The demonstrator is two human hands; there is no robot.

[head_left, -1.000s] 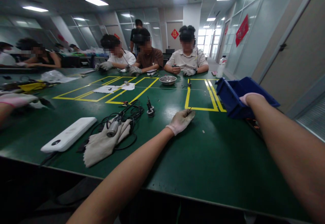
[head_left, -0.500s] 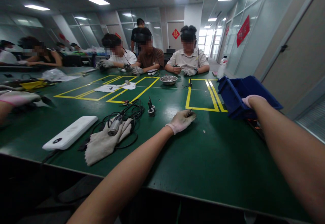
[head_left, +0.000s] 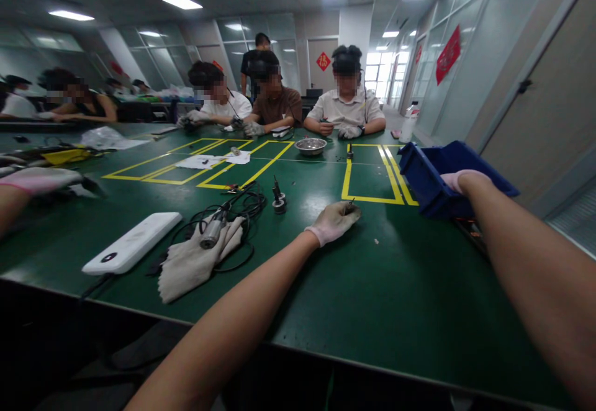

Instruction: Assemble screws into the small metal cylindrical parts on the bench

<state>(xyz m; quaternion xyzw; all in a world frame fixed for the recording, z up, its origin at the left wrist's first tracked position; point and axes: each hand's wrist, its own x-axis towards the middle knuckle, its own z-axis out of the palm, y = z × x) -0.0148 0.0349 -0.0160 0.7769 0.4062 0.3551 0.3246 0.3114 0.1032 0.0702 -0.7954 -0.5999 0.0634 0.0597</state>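
My left hand (head_left: 336, 221), in a pale glove, is closed around a small dark metal part (head_left: 350, 205) with a thin pin sticking up, low over the green table (head_left: 372, 299). My right hand (head_left: 459, 181), also gloved, reaches inside a blue plastic bin (head_left: 431, 181) at the right; its fingers are hidden by the bin's wall. To the left of my left hand, two dark parts with round bases (head_left: 279, 202) stand upright on the table.
A grey cloth (head_left: 186, 271) lies under a metal tool (head_left: 213, 232) with tangled black cable. Left of it is a white power bank (head_left: 133, 243). A steel bowl (head_left: 310, 146) sits near the people opposite. Another person's gloved hand (head_left: 41, 178) is at the left edge.
The view has shifted very slightly. My left hand keeps its grip and my right hand stays inside the bin, nearly unmoved.
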